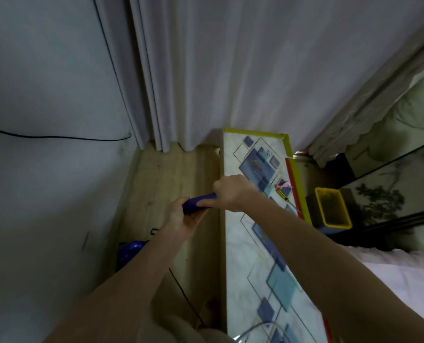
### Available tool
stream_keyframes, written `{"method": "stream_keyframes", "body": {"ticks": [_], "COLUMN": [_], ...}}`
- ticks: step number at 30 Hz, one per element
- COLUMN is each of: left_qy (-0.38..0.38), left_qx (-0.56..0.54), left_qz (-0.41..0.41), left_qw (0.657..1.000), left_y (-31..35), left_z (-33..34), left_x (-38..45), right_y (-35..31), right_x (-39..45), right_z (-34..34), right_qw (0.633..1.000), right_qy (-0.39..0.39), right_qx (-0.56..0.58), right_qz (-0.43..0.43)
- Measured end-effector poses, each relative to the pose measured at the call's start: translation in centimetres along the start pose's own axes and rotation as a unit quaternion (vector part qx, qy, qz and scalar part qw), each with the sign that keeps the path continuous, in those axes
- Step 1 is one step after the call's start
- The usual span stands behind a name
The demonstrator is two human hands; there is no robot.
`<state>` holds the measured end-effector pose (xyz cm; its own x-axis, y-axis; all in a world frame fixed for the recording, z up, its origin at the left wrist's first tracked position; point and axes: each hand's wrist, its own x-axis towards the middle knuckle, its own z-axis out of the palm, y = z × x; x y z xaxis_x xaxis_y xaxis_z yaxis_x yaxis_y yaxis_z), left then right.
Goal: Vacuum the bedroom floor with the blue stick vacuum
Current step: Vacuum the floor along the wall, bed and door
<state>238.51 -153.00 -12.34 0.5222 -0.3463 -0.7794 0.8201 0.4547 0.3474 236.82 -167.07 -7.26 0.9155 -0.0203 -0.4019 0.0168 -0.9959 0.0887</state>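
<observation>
Blue stick vacuum (131, 251) mostly hidden; both hands (181, 216) (230, 191) grip its handle (196, 204).

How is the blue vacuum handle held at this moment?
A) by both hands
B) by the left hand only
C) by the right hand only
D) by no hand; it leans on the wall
A: the left hand and the right hand both curl round the blue vacuum handle, one at each end.
</observation>
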Motion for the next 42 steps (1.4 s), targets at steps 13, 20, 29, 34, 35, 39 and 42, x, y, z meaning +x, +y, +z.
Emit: {"method": "stream_keyframes", "body": {"ticks": [13,20,29,34,35,39,42], "left_qy": [0.008,0.029,0.074,0.043,0.039,0.017,0.011], "left_qx": [0.080,0.132,0.099,0.076,0.078,0.074,0.071], "left_qz": [-0.050,-0.051,-0.007,-0.030,-0.034,-0.054,-0.064], "left_qw": [0.995,0.990,0.992,0.996,0.996,0.996,0.995], "left_y": [-8.5,-7.9,-1.2,-0.6,-0.7,-1.4,-1.8], "left_z": [9.2,7.7,2.6,2.9,3.2,4.4,4.7], "left_x": [1.2,1.9,2.7,2.5,2.5,2.5,2.6], "right_y": [11.4,9.5,2.5,3.0,3.3,5.0,5.2], "right_x": [-4.9,-4.7,0.3,1.1,0.9,0.0,-0.4], "right_z": [2.9,5.1,3.3,2.4,2.4,1.7,1.7], "right_qw": [0.999,0.998,0.999,1.000,1.000,0.999,0.999], "right_qy": [0.022,0.010,0.005,-0.004,-0.005,-0.002,0.006], "right_qx": [-0.016,0.035,0.035,0.005,0.003,-0.008,-0.014], "right_qz": [0.033,0.058,0.013,0.017,0.021,0.034,0.043]}}
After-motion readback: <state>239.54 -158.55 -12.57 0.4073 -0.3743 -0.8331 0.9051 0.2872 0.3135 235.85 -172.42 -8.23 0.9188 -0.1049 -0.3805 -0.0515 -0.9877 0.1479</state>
